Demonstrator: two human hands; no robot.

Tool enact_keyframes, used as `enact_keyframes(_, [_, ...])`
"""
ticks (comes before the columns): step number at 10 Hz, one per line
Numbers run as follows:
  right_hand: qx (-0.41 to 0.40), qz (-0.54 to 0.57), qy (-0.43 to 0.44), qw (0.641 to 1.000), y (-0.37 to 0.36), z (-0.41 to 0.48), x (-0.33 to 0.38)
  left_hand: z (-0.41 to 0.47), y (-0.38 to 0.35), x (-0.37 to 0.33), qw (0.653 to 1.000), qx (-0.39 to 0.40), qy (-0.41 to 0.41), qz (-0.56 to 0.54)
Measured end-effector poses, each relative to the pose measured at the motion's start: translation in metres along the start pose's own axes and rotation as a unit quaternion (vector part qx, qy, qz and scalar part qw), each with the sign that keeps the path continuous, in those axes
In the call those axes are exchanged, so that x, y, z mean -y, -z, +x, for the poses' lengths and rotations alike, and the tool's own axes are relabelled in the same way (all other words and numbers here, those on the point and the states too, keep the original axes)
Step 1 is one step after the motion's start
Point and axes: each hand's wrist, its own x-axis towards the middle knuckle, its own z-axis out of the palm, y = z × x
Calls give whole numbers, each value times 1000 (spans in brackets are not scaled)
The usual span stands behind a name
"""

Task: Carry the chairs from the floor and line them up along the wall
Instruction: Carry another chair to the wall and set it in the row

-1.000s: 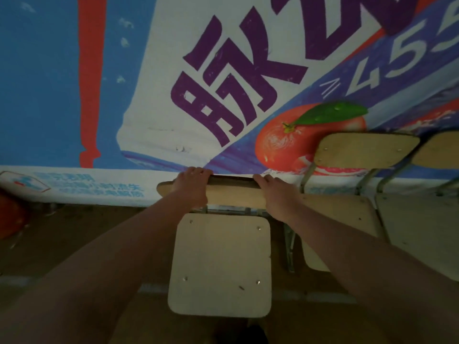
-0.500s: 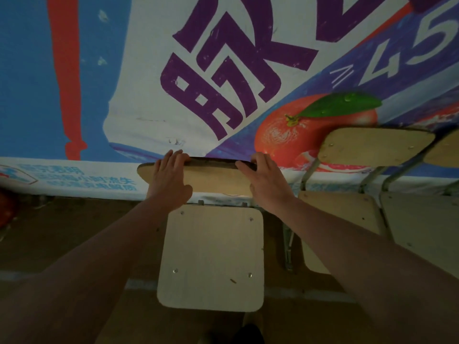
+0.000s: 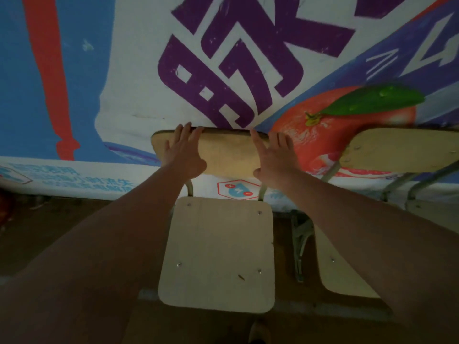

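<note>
resting flat on the backrest of the chair, the left hand and right hand are both lying open, fingers straight and reaching its top edge, gripping nothing. the chair is standing upright on the floor, its back against the banner-covered wall, just beside a second chair on its right. it is looking light but rigid, thin plywood on metal tubing, so it is probably lifting easily; the smooth wood may be slipping, so curling fingers over the backrest's top edge is looking safest.
</note>
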Motion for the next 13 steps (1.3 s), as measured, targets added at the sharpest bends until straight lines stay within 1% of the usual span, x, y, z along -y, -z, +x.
enact_keyframes(2, [-13, 11, -20, 1000, -23, 41, -8, 38, -11, -6, 1000, 4, 17, -20])
enact_keyframes(3, [-1, 19, -26, 999, -27, 52, -10, 50, -11, -8, 1000, 23, 11, -5])
enact_keyframes(4, [30, 28, -25, 999, -22, 59, -11, 56, -9, -8, 998, 56, 15, -3])
enact_keyframes(5, [50, 40, -22, 998, -20, 64, -14, 62, -10, -8, 997, 73, 21, 4])
enact_keyframes(8, [24, 45, -48, 998, -36, 91, -18, 90, -14, -8, 995, 95, 5, 13])
enact_keyframes(9, [-13, 41, -61, 997, -44, 89, -12, 92, -17, -3, 996, 89, -10, 18])
enact_keyframes(10, [-51, 84, -84, 992, -45, 80, -1, 89, -22, -2, 998, 28, -17, -56])
enact_keyframes(11, [-136, 211, -132, 959, -65, 62, 17, 62, -48, 5, 952, -97, 111, -269])
enact_keyframes(12, [-54, 375, -205, 903, -98, 59, 26, 50, -88, 33, 799, 2, 335, -500])
enact_keyframes(13, [90, 644, -356, 671, -100, 79, 23, 57, -107, 61, 508, 104, 456, -723])
